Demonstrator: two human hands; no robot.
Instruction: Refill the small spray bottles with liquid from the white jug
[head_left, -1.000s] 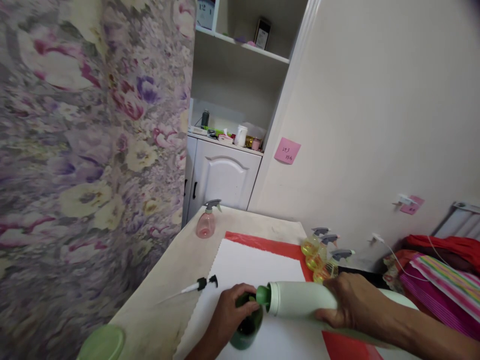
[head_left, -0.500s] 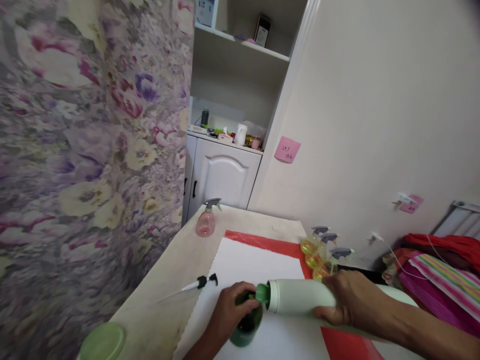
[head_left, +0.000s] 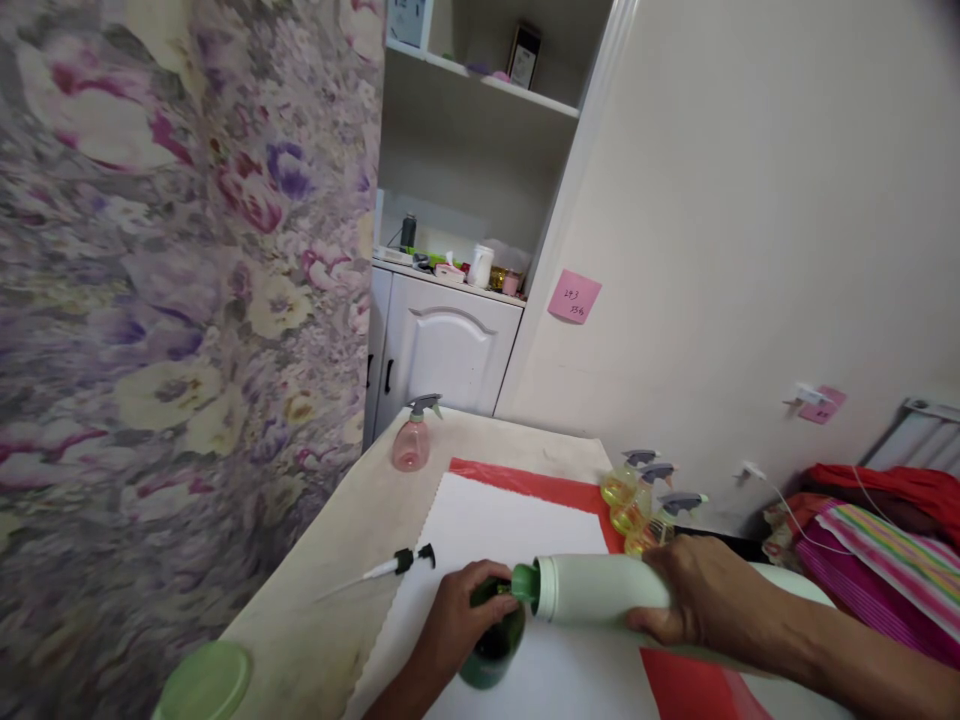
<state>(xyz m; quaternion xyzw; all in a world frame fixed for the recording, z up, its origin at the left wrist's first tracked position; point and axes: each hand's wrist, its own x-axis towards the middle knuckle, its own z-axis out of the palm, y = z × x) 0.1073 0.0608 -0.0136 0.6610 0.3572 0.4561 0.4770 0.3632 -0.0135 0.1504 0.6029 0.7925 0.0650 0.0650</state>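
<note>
My left hand [head_left: 474,610] is closed round the neck of a dark green bottle [head_left: 491,655], which stands on a white sheet [head_left: 577,670]. In my right hand [head_left: 694,595] is a large pale green bottle [head_left: 600,590], tipped on its side with its mouth to the left. A green spout-like piece [head_left: 525,582] shows at that mouth, close to my left fingertips and above the dark bottle's opening. Whether liquid flows cannot be made out. A pump dispenser top [head_left: 403,562] with a black head and white tube lies to the left.
A pink spray bottle [head_left: 412,440] stands at the table's far left corner. Several spray bottles with yellow liquid [head_left: 630,510] stand at the right, on red material [head_left: 525,481]. A green round lid [head_left: 206,682] sits at the near left. Floral curtain [head_left: 187,300] hangs on the left.
The view has shifted very slightly. Both hands and both bottles keep nearly the same positions, the pale bottle still tipped toward the dark one.
</note>
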